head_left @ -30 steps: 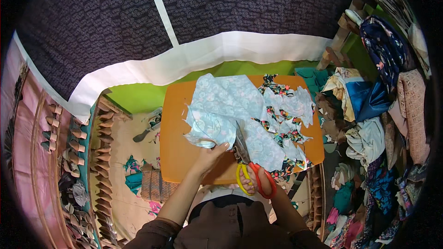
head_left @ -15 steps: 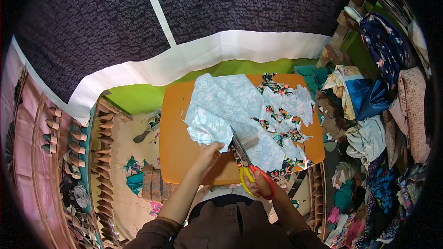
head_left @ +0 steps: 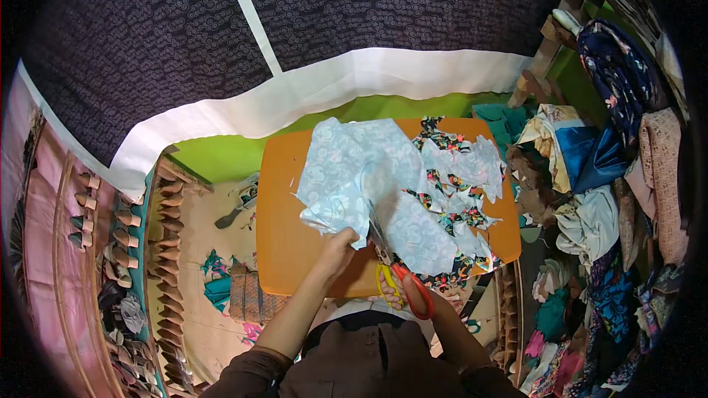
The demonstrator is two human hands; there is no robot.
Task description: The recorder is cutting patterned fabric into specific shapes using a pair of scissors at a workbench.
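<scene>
On an orange table (head_left: 279, 250) lies a pale blue-grey fabric (head_left: 346, 151) with a faint pattern; its other face, seen at cut edges, is dark floral. My left hand (head_left: 340, 249) pinches the fabric's near edge, left of the blades. In my right hand (head_left: 399, 292) is a pair of scissors (head_left: 379, 236) with one yellow and one red handle loop. Its blades point away from me into the fabric, and a fold partly hides their tips. Jagged cut strips (head_left: 461, 191) of the fabric lie to the right.
Racks of wooden shoe lasts (head_left: 169, 250) stand left of the table. Heaped cloths (head_left: 590, 225) fill the right side. A dark patterned curtain (head_left: 398, 7) hangs beyond the table, and a woven brown piece (head_left: 254, 295) lies on the floor.
The scissors have shifted slightly left and away from me, with the handle loops closer together. A fold of fabric near the blade tips has moved. My left hand keeps almost the same place.
</scene>
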